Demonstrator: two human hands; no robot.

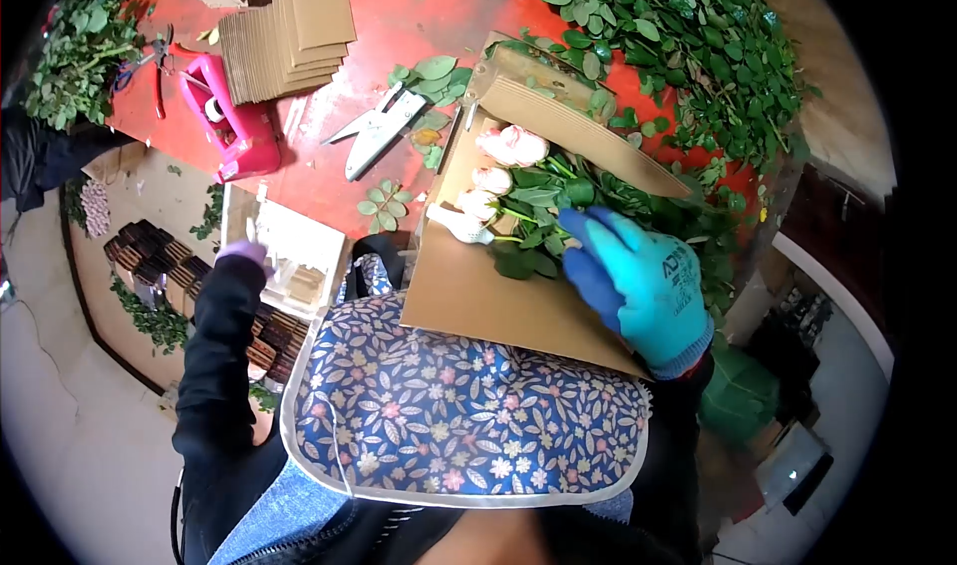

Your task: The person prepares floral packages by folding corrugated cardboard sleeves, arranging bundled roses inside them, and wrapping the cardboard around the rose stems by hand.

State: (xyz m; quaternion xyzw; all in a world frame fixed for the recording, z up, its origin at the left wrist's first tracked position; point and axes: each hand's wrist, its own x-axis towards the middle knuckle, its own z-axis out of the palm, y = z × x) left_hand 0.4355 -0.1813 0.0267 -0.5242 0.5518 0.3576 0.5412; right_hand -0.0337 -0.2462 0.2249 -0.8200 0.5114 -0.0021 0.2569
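Observation:
Pale pink roses (512, 146) with leafy stems lie on an open brown cardboard sheet (498, 291) at the table's edge, in front of the floral apron (469, 410). My right hand (638, 276), in a blue and teal glove, rests over the stems with its fingers bent around them. My left hand (247, 254), in a purple glove, is at a white tray (304, 241) of small white pieces; its fingers are small and partly hidden, so what they hold is unclear.
On the red table (399, 6) are stacked cardboard pieces (289, 41), a pink tape dispenser (234, 126), a white and grey tool (384, 131), red-handled cutters (159, 81) and loose leaves. Leafy stems (688, 46) pile at the back right. Dark bundles (164, 266) lie lower left.

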